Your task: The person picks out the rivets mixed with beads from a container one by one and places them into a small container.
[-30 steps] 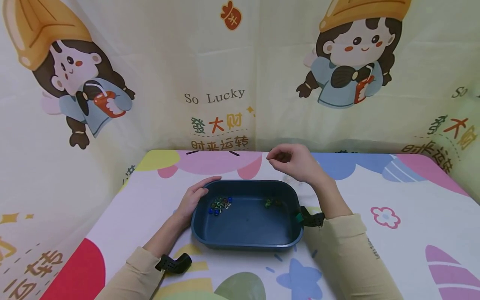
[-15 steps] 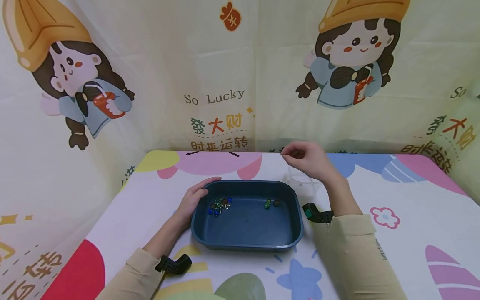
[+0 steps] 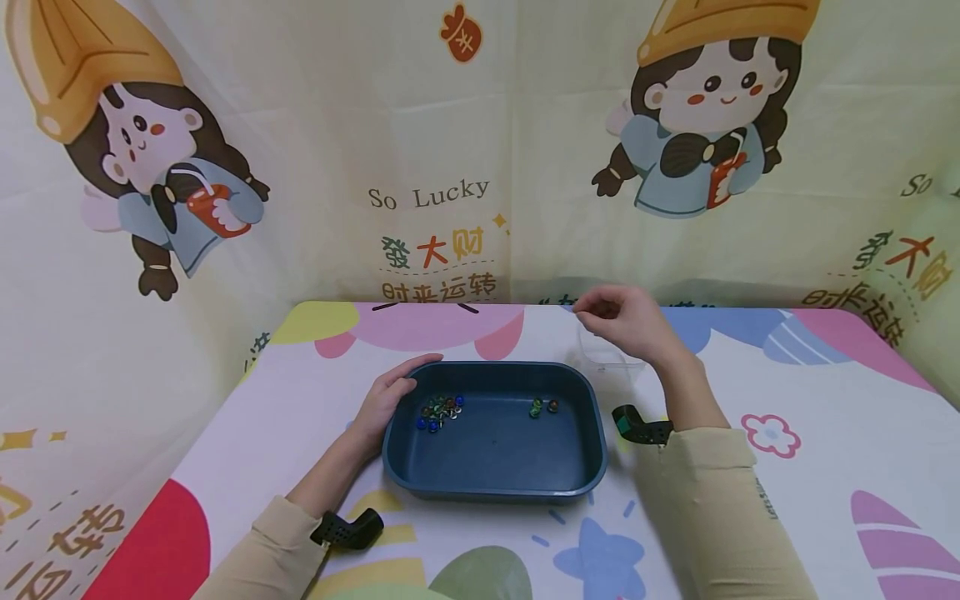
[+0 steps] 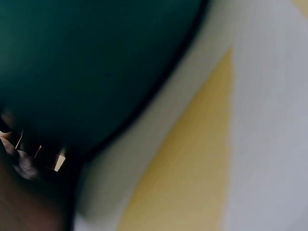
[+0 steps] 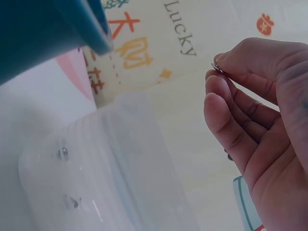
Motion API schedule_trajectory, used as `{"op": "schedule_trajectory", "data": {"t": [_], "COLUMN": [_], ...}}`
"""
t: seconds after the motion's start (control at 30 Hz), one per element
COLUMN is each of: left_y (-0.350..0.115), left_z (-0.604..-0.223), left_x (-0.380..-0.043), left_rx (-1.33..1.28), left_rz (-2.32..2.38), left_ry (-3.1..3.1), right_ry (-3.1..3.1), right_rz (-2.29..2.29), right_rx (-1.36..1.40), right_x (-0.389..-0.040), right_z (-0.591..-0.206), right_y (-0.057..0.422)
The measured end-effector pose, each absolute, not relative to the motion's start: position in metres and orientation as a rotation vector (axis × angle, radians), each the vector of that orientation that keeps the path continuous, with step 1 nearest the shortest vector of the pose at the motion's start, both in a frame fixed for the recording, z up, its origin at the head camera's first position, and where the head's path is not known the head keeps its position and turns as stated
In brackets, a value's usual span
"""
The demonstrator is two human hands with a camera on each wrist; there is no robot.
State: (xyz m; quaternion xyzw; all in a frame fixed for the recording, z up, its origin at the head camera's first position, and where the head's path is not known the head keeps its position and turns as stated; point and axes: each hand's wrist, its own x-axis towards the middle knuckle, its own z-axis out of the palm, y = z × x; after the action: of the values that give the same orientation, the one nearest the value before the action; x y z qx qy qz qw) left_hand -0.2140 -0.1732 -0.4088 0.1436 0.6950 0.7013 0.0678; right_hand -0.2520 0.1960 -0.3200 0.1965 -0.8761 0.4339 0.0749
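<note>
Steady the dark blue rectangular plastic basin (image 3: 495, 458) lightly from the left, where your left hand (image 3: 377, 410) grips its rim, thumb over the edge. Inside, mixed glass marbles and small shiny pieces (image 3: 439, 410) cluster left; green marbles (image 3: 536, 408) and a brown marble (image 3: 552, 406) sit right. For a clean release, judge your fingertips against the clear plastic box (image 3: 613, 361) beyond the far right corner, and go low. Your right hand (image 3: 628, 325) hangs high there, fingertips pointing left, thumb and forefinger pinching a small silver metal piece (image 5: 217, 68).
</note>
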Motion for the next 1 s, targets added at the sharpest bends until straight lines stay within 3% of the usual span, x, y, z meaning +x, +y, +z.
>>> {"op": "schedule_trajectory", "data": {"t": [1.0], "left_y": [-0.174], "left_z": [-0.408], "left_x": [-0.213], "left_rx": [0.457], "left_rz": [2.106], "left_ry": [2.092], "right_ry": [-2.798], "right_rz": [1.268], "right_rx": [0.488], "right_x": [-0.258], "right_z": [-0.336], "right_y": [0.217]}}
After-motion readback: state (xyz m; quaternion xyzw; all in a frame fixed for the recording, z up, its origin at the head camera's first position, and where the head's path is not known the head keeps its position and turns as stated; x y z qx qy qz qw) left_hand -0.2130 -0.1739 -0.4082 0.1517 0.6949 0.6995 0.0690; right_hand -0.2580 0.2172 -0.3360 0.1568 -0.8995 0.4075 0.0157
